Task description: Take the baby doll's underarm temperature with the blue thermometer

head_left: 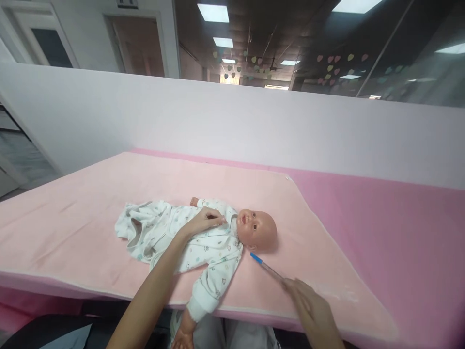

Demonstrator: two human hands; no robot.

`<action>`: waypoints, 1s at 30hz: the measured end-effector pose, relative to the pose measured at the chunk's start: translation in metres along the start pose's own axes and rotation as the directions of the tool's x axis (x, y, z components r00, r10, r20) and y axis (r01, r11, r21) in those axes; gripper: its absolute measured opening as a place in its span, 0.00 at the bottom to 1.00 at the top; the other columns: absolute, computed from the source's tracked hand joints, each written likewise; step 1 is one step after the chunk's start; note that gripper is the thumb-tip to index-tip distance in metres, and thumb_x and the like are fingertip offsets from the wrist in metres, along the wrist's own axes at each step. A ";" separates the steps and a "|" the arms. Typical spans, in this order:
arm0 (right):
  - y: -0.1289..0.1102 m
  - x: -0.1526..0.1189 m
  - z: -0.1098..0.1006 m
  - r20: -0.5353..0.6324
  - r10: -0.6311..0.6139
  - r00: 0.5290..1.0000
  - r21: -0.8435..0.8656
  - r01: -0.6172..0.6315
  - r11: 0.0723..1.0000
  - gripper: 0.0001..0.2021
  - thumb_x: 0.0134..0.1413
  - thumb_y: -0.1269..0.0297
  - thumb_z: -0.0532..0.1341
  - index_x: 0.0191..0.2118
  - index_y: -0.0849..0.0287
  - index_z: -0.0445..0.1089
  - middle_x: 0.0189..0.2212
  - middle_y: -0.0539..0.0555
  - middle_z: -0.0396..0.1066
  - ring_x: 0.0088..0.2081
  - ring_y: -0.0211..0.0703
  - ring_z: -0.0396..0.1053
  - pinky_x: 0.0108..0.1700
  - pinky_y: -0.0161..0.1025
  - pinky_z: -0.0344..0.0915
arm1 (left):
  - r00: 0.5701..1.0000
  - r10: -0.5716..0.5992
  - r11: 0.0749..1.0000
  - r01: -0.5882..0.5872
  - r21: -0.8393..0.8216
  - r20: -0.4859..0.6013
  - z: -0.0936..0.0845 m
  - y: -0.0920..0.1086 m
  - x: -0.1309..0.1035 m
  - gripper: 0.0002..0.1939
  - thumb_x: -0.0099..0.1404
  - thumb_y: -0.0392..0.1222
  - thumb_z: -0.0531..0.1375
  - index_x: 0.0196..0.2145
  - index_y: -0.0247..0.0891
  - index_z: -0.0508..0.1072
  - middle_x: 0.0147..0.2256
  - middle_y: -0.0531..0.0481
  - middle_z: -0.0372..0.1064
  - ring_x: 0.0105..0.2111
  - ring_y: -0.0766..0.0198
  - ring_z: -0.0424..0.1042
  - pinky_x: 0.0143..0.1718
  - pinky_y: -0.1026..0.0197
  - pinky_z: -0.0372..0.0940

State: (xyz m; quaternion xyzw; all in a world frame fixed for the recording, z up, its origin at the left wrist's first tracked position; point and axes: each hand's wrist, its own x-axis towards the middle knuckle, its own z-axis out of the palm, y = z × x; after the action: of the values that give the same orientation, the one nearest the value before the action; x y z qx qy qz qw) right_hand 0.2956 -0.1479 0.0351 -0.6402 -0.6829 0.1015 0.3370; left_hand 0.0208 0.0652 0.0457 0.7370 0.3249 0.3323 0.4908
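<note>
A white partition [232,123] runs across the middle of the frame, with dark glass [363,43] dotted with heart shapes above it at the upper right; below spreads a worktop under a pale pink mat [87,208] and a brighter pink cover [370,228].

At the lower right, the right hand [310,305] has its fingers closed on the rear end of a slim stick [268,268]. The stick's long axis slants from that grip toward the upper left, and its blue end points to the underside of the doll's head [258,230], just beside the neck and shoulder, apparently without touching.

The left hand [207,220], at the centre, rests on the chest of the doll [203,252], fingers loosely bent near the collar; whether they pinch cloth, I cannot tell. It is the nearer hand to the torso, while the stick bridges much of the gap from the right hand to the head.

The doll lies face up, head to the right, its printed outfit stretching left, one arm over the near edge at lower centre.

No brand shows; a sign [127,3] at the upper left is cut off and unreadable.
</note>
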 end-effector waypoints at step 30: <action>-0.078 0.012 0.035 0.453 -0.087 0.887 -0.454 0.314 0.833 0.11 0.54 0.71 0.53 0.22 0.60 0.66 0.22 0.52 0.70 0.25 0.40 0.66 0.27 0.35 0.52 | 0.988 0.087 0.981 -0.107 0.160 0.125 0.002 -0.005 0.001 0.10 0.50 0.44 0.62 0.28 0.36 0.77 0.22 0.51 0.66 0.23 0.67 0.60 0.24 0.66 0.54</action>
State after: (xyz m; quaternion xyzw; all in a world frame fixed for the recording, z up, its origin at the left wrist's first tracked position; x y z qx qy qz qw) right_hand 0.2132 -0.1384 0.0572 -0.5930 -0.8051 0.0114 0.0094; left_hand 0.0219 0.0662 0.0402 0.8085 0.2856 0.2836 0.4292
